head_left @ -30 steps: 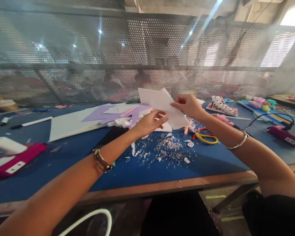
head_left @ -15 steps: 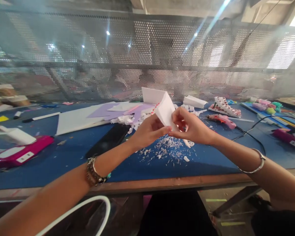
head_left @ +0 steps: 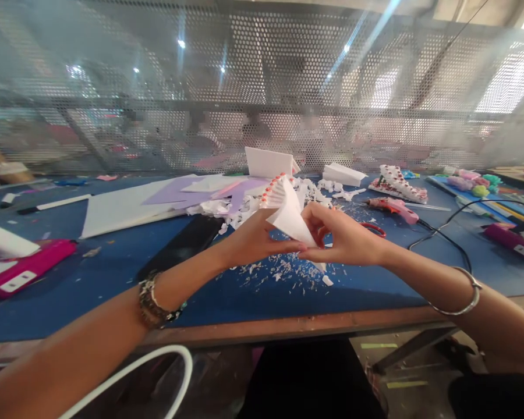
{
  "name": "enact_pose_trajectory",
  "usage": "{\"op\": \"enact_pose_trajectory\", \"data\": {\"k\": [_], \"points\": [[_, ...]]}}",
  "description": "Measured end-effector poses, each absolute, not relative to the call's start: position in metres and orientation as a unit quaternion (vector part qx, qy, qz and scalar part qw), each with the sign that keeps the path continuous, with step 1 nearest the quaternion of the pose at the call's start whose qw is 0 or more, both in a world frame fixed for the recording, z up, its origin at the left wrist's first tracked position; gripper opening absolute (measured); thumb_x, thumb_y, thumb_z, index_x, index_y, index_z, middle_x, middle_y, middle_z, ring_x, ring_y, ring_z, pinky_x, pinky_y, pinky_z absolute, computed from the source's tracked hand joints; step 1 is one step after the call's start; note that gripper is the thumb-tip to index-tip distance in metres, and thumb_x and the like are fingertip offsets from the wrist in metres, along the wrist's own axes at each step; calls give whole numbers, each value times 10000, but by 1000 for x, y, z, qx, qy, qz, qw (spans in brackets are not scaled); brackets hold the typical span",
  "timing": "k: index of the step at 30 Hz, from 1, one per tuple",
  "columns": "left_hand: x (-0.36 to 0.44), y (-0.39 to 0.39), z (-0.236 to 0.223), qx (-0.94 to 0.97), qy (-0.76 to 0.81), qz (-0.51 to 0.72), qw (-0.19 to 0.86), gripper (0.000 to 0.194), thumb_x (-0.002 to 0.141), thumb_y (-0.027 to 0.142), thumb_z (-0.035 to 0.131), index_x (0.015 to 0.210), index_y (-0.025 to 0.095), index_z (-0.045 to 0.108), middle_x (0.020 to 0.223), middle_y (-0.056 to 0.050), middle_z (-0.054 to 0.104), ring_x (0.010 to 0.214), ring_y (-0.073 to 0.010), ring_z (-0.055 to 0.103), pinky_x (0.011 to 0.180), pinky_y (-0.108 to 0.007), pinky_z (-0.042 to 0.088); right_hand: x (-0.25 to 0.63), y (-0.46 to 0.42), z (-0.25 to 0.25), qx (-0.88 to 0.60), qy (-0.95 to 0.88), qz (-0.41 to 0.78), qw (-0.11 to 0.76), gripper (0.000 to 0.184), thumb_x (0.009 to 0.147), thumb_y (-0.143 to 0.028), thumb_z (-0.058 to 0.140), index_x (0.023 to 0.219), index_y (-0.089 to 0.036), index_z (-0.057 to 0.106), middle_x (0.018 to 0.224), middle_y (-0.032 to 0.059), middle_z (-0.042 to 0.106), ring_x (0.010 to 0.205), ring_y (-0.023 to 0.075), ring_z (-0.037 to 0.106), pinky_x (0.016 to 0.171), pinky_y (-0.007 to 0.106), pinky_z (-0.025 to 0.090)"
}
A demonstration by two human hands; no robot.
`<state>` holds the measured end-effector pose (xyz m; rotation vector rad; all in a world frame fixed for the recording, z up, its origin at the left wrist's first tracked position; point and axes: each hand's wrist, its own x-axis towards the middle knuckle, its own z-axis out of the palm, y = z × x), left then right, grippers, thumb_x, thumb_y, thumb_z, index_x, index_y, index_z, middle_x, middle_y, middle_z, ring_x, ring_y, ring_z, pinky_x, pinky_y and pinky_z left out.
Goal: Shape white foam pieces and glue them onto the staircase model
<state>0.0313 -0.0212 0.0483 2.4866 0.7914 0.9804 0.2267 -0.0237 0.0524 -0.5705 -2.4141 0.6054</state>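
Observation:
Between my hands is a folded white piece, paper or thin foam (head_left: 290, 220), with white ruffles tipped in red along its far left side. My left hand (head_left: 253, 240) grips it from the left, fingers partly hidden behind it. From the right, my right hand (head_left: 343, 238) pinches its lower edge, the thumbs of both hands nearly meeting. White scraps and fine shavings (head_left: 283, 267) lie on the blue tabletop (head_left: 253, 305) below. A red scissors handle (head_left: 372, 229) shows just beyond my right hand.
A pink glue gun (head_left: 395, 208) with a black cord lies to the right, before a red-and-white decorated piece (head_left: 397, 185). Left are a black flat slab (head_left: 181, 247), white and purple sheets (head_left: 122, 206) and a magenta power strip (head_left: 39, 270). Perforated metal (head_left: 262, 87) closes the back.
The white piece has tilted and come lower, showing more of its red-tipped ruffles. Both hands keep hold of it. The red scissors handle has come into sight.

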Motion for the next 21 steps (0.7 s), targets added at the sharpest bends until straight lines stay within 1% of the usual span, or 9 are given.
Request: {"op": "enact_pose_trajectory", "data": {"k": [5,8,10,11,14,16,18,19,21], "points": [[34,-29,57,891,267,330,163,198,679,399,634,721,217,701,742,-35,686,662,-192,599,651,-302,473,227,-29,57,-188,-906,293,239,247,748,-281,572,901,-149,429,763,-2,531,646,73,499,571,205,437],[30,-32,59,892,271,323,161,170,683,376,624,713,227,701,726,-26,681,666,-183,590,671,-298,479,230,-30,61,-201,-909,281,233,147,773,-245,525,854,-126,497,737,2,543,652,79,509,585,208,444],[22,-34,58,870,299,337,199,152,676,335,606,729,218,686,746,-20,678,700,-184,588,703,-302,482,236,-29,61,-224,-888,301,265,126,794,-217,483,854,-117,526,745,13,568,668,85,534,592,205,451],[17,-35,58,848,316,353,237,145,668,312,591,734,214,674,759,-18,677,715,-186,587,701,-303,483,240,-28,60,-237,-867,327,292,146,803,-213,468,896,-116,526,777,24,585,693,92,555,606,209,461],[2,-38,55,744,339,399,415,133,622,274,549,700,209,635,683,-8,660,633,-183,583,568,-281,479,258,-25,56,-273,-792,408,362,303,813,-228,470,1102,-144,437,891,54,612,782,120,599,692,257,490],[-5,-40,52,693,353,408,478,146,608,266,521,696,203,620,666,-12,649,625,-186,590,578,-294,481,271,-23,52,-308,-758,422,391,392,814,-234,474,1185,-177,362,856,40,620,736,116,609,669,258,495],[-9,-40,47,674,387,386,496,132,607,267,510,666,189,600,643,-18,636,616,-181,591,604,-305,486,281,-22,48,-336,-743,430,388,481,808,-248,487,1238,-222,272,764,3,612,627,105,599,549,216,473],[-11,-40,44,675,414,368,487,131,612,276,498,647,184,585,629,-18,630,602,-177,586,592,-301,484,285,-22,46,-343,-744,431,378,522,803,-252,496,1254,-247,232,725,-18,600,577,95,583,501,193,449],[-13,-40,37,691,463,317,456,153,636,295,467,627,179,567,616,-19,624,572,-169,573,551,-286,471,288,-22,40,-353,-755,426,351,581,797,-250,506,1274,-283,176,677,-46,574,522,78,549,458,167,410]]}}
